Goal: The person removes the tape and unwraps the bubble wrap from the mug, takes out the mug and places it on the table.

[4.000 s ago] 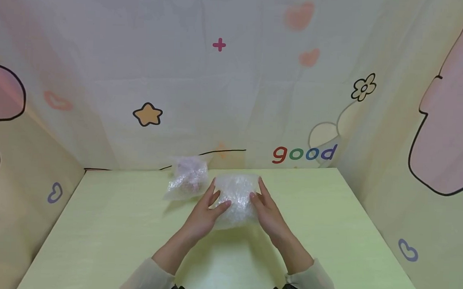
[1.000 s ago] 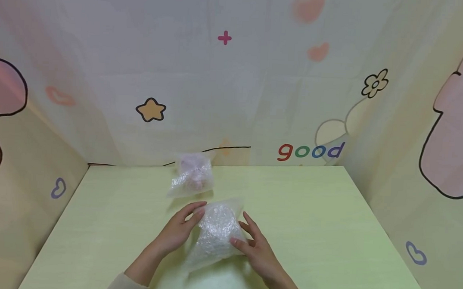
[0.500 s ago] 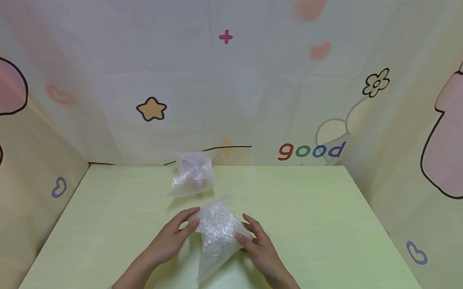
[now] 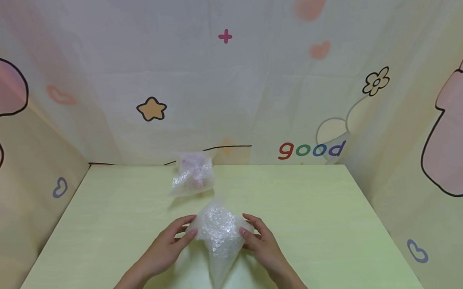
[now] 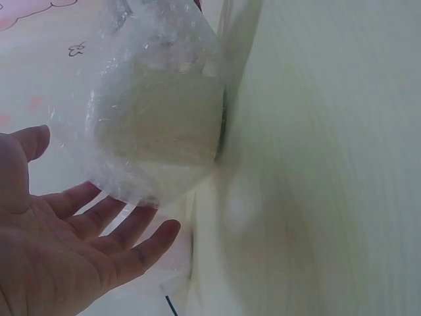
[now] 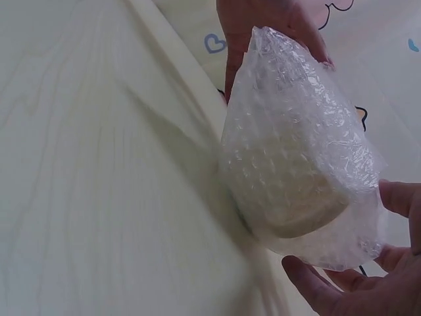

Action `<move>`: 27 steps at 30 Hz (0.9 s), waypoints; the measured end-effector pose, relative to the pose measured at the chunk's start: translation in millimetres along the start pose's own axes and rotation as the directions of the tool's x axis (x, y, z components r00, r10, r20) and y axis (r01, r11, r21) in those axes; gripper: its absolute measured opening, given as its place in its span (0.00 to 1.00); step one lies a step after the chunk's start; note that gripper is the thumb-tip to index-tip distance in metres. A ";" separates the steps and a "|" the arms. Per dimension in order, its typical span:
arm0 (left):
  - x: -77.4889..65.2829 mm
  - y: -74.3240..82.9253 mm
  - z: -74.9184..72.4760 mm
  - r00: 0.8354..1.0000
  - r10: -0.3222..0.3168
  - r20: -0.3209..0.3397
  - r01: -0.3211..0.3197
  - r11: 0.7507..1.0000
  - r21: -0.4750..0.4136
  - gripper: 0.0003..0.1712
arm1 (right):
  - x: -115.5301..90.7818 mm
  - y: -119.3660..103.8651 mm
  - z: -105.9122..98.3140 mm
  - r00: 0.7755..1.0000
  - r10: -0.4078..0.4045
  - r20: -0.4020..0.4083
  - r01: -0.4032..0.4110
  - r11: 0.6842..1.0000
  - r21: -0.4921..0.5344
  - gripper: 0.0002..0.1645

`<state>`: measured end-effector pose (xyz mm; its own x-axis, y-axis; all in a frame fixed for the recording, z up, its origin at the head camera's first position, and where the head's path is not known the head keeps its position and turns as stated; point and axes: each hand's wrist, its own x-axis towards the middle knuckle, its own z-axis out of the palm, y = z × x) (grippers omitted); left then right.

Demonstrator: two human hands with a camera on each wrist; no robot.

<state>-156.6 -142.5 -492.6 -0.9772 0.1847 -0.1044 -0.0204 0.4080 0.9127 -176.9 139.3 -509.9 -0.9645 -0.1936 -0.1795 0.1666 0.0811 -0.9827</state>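
A package in clear bubble wrap (image 4: 218, 228) is at the middle of the table, a pointed corner of it toward me. Through the wrap a pale beige, rounded object (image 6: 289, 191) shows; its kind cannot be made out. My left hand (image 4: 165, 247) is at the package's left corner. Its fingers are spread and loosely extended, touching the wrap's edge, with the thumb apart from them in the left wrist view. On the other side my right hand (image 4: 263, 249) holds the right corner, thumb on top and fingers beneath.
A second bubble-wrapped bundle (image 4: 193, 175), pinkish inside, stands at the back of the table near the rear curtain. The pale yellow-green table (image 4: 321, 217) has printed curtains (image 4: 188, 73) at its back and sides.
Both hands have drawn the package nearer and turned it, so a corner now points toward me. In the last half second the left hand has moved slightly nearer. The pink bundle stays put.
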 end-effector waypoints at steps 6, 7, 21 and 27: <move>-9.3 0.4 -0.8 1.000 -0.015 0.021 0.015 1.000 0.008 0.32 | 3.4 -2.8 -2.9 1.000 0.005 -0.020 -0.005 1.000 -0.013 0.32; -10.9 0.4 -1.1 1.000 -0.017 0.025 0.016 1.000 0.010 0.32 | 4.1 -3.5 -3.2 1.000 0.004 -0.022 -0.004 1.000 -0.017 0.32; -27.6 5.2 -2.1 0.996 -0.028 0.089 0.026 0.999 0.028 0.36 | 19.2 -8.4 -2.9 0.999 -0.003 -0.050 -0.001 0.996 -0.090 0.26; -31.0 7.5 -1.8 0.989 -0.011 0.148 0.008 1.000 0.021 0.36 | 26.6 -9.5 -5.0 1.000 0.014 -0.027 -0.016 0.997 -0.073 0.26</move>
<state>-126.8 -146.8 -481.8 -0.9350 0.3105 -0.1714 -0.0235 0.4281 0.9034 -205.2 138.2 -505.1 -0.9672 -0.1664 -0.1919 0.1665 0.1552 -0.9737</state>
